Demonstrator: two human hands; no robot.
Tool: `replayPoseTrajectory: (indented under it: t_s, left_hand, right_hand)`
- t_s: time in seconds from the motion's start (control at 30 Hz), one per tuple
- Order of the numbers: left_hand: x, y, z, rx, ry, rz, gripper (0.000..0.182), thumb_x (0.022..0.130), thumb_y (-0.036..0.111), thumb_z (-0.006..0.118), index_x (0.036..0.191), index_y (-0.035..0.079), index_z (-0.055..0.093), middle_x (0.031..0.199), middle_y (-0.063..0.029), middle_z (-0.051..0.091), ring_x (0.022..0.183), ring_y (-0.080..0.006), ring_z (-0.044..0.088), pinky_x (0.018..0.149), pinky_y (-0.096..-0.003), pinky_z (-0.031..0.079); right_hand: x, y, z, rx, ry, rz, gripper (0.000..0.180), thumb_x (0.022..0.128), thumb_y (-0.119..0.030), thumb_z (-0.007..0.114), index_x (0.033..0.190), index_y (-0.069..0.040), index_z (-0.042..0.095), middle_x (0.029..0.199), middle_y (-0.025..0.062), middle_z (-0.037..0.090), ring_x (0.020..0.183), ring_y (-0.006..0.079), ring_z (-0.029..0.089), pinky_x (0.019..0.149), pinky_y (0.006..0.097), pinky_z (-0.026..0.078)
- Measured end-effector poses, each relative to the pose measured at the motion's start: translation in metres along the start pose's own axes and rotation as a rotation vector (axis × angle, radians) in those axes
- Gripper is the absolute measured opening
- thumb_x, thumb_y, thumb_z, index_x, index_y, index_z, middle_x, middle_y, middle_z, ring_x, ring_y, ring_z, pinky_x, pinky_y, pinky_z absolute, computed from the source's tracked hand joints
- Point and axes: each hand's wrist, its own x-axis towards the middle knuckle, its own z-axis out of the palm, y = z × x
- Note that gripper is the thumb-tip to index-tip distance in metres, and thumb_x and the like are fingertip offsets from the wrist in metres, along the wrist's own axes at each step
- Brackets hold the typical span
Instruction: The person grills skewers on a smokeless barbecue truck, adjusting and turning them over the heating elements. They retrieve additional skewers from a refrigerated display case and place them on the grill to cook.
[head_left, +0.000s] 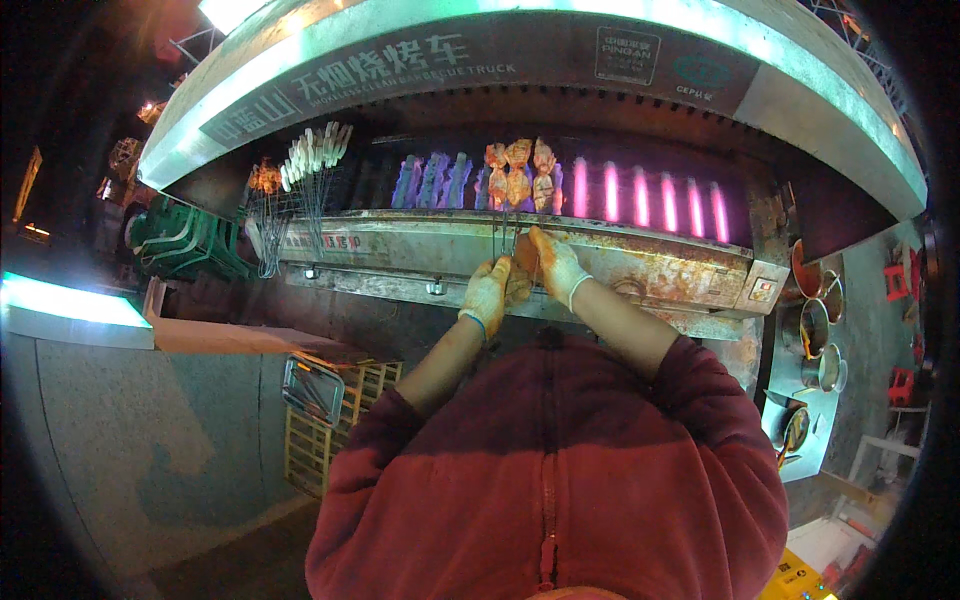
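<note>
In cotton work gloves, both my hands are at the front edge of the barbecue grill (420, 234). My left hand (484, 291) is closed around the lower ends of thin metal skewers (505, 229). Close beside it, my right hand (559, 268) has its fingers curled at the skewers on the right. A brown patch lies between the hands; whether it is a stained palm or an object is unclear. Browned meat pieces (518, 166) on these skewers rest over the heating tubes. More meat (545, 176) lies just to their right.
Glowing tubes (640, 196) extend to the right. At left, several white-tipped skewers (315, 154) lean beside skewered orange-brown food (265, 178). A hood (540, 56) bearing writing overhangs the grill. Pots (814, 319) stand on a side table at right. A metal tray (313, 390) sits at left.
</note>
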Motion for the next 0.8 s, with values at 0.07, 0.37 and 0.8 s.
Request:
replayPoseTrajectory:
  t_s: [0.07, 0.37, 0.8]
  left_hand:
    - [-0.003, 0.002, 0.003, 0.036, 0.062, -0.012, 0.022, 0.107, 0.026, 0.055, 0.112, 0.005, 0.053, 0.084, -0.005, 0.06, 0.066, -0.0153, 0.061, 0.055, -0.0298, 0.054]
    - [-0.003, 0.0, -0.008, 0.131, 0.116, 0.03, 0.037, 0.104, 0.037, 0.059, 0.123, 0.006, 0.057, 0.101, -0.0078, 0.07, 0.076, -0.0199, 0.067, 0.07, -0.0326, 0.059]
    - [0.033, 0.005, -0.065, 1.165, 0.289, 0.64, 0.055, 0.098, 0.033, 0.065, 0.143, 0.006, 0.051, 0.099, -0.0187, 0.069, 0.091, -0.0339, 0.069, 0.077, -0.0451, 0.054]
  right_hand:
    - [-0.007, 0.002, 0.0, 0.09, -0.045, 0.0, 0.041, 0.104, -0.042, 0.054, 0.115, -0.005, 0.065, 0.108, 0.0089, 0.067, 0.095, 0.0204, 0.064, 0.082, 0.0372, 0.052]
    - [-0.024, -0.014, 0.021, 0.352, -0.108, 0.13, 0.021, 0.101, -0.033, 0.062, 0.096, -0.012, 0.061, 0.086, 0.0031, 0.06, 0.077, 0.0174, 0.059, 0.069, 0.0341, 0.05]
    - [0.017, 0.01, 0.004, 0.587, -0.48, 0.111, 0.02, 0.101, -0.032, 0.063, 0.097, -0.012, 0.058, 0.087, 0.0032, 0.06, 0.073, 0.0189, 0.058, 0.066, 0.0371, 0.05]
